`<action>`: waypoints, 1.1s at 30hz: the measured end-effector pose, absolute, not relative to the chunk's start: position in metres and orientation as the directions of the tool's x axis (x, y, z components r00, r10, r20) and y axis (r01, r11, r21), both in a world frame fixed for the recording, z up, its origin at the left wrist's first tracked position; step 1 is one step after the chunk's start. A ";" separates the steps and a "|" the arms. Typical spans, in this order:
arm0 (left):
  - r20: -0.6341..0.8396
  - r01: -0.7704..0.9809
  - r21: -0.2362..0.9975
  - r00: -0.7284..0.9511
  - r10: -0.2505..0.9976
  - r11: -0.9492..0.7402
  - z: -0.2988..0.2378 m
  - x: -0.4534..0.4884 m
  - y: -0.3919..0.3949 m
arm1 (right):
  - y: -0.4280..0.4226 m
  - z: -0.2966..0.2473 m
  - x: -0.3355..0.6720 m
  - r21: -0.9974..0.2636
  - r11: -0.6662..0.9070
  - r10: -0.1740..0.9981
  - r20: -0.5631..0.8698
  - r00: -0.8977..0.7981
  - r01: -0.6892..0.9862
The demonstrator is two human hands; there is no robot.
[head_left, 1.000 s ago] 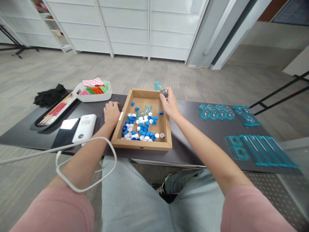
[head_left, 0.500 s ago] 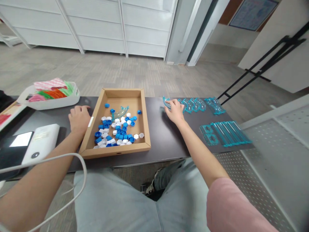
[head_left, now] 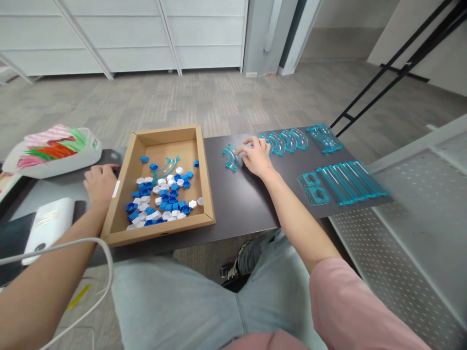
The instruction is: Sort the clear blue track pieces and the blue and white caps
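A curved teal piece point(head_left: 231, 158) lies on the dark table point(head_left: 241, 206), in the gap between the cardboard tray and a row of similar curved pieces point(head_left: 290, 141). The person's right hand point(head_left: 256, 156) is over the table just to its right, palm down, fingers bent, the fingertips at the piece's right edge; I cannot tell whether they pinch it or only touch it. The row begins close behind that hand, its pieces set side by side. Farther right are some wavy teal pieces point(head_left: 324, 138), and nearer the person two square teal pieces point(head_left: 313, 188) with round openings sit beside a set of straight teal tubes point(head_left: 352, 182). To the left, the cardboard tray point(head_left: 207, 180) holds scattered blue and white caps point(head_left: 171, 193) and another curved piece point(head_left: 168, 168) near its middle. The left hand point(head_left: 99, 184) rests on the table against or just beside the tray's left wall, fingers loosely extended, nothing seen in them. Beyond it stands a white basket point(head_left: 62, 163) of colourful strips point(head_left: 58, 148), with a white device point(head_left: 53, 223) nearer the person
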State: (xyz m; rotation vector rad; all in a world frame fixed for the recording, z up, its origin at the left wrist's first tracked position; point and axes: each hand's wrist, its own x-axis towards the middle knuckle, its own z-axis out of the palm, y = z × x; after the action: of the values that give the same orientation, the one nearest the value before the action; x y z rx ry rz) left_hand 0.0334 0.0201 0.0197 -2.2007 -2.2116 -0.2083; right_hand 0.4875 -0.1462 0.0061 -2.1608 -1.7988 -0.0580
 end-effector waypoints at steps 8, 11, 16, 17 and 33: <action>0.091 0.997 0.061 -0.053 0.994 0.048 0.025 0.041 0.016 | -0.153 0.015 0.478 -0.305 0.067 0.986 0.167 -0.016 0.950; 0.097 0.996 0.059 -0.068 0.993 0.062 0.024 0.040 0.018 | -0.154 0.017 0.476 -0.261 -0.002 0.992 0.122 0.035 0.965; 0.170 1.000 -0.002 -0.016 0.985 0.017 0.019 0.036 0.018 | -0.156 0.018 0.482 -0.204 -0.157 0.976 0.117 0.183 0.966; 0.179 1.000 -0.005 -0.008 0.984 0.009 0.019 0.036 0.018 | -0.156 0.017 0.484 -0.204 -0.182 0.970 0.120 0.209 0.962; 0.089 0.997 0.048 -0.058 0.994 0.054 0.024 0.038 0.016 | -0.152 0.005 0.498 -0.258 -0.261 0.932 0.184 0.313 0.930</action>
State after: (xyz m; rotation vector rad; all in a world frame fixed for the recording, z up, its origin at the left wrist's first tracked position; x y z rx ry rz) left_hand 0.0383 0.0160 0.0239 -2.1342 -2.2567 -0.1491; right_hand 0.4980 -0.1520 0.0050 -2.2675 -1.6740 0.0073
